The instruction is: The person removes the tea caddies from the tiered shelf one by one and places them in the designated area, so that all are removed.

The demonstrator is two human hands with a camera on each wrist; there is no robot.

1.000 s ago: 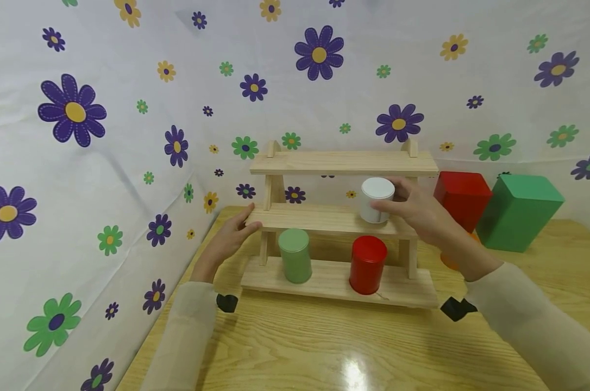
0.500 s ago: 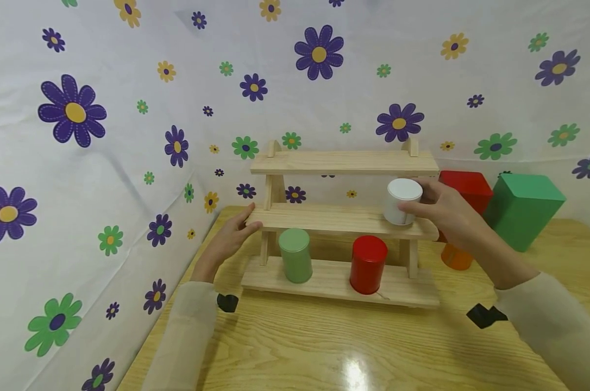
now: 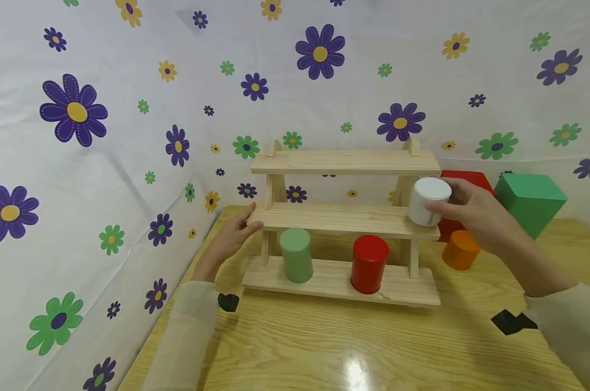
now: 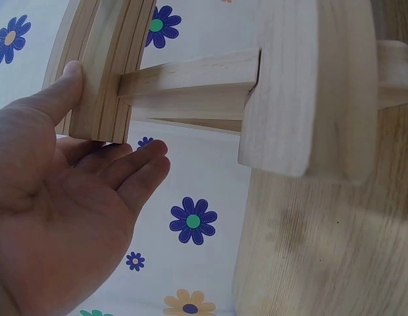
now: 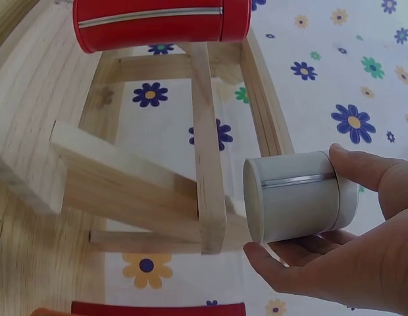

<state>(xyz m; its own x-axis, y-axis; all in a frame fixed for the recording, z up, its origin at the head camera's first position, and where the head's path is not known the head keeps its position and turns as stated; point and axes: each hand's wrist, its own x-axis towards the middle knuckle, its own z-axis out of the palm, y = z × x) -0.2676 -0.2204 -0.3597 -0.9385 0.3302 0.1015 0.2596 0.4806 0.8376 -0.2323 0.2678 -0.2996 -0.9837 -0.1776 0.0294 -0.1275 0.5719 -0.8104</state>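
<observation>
A white lidded tin canister (image 3: 426, 205) is held upright by my right hand (image 3: 488, 220) at the right end of the middle shelf of a wooden three-tier stand (image 3: 324, 216). In the right wrist view a small gap shows between the white canister (image 5: 296, 197) and the shelf. My left hand (image 3: 226, 241) grips the left end of that same shelf. The left wrist view shows its thumb (image 4: 67, 85) on one face of the board, the fingers behind it. On the bottom shelf stand a light green canister (image 3: 296, 258) and a red canister (image 3: 368, 266).
Right of the stand an orange canister (image 3: 460, 251) stands on the wood-grain table (image 3: 285, 347). Behind my right hand are a red box (image 3: 468, 176) and a green box (image 3: 532, 201). A flower-print cloth (image 3: 295, 108) hangs behind and to the left.
My right hand has moved right along the middle shelf with the white canister. The orange canister has come into fuller view. My left hand has stayed at the shelf's left end.
</observation>
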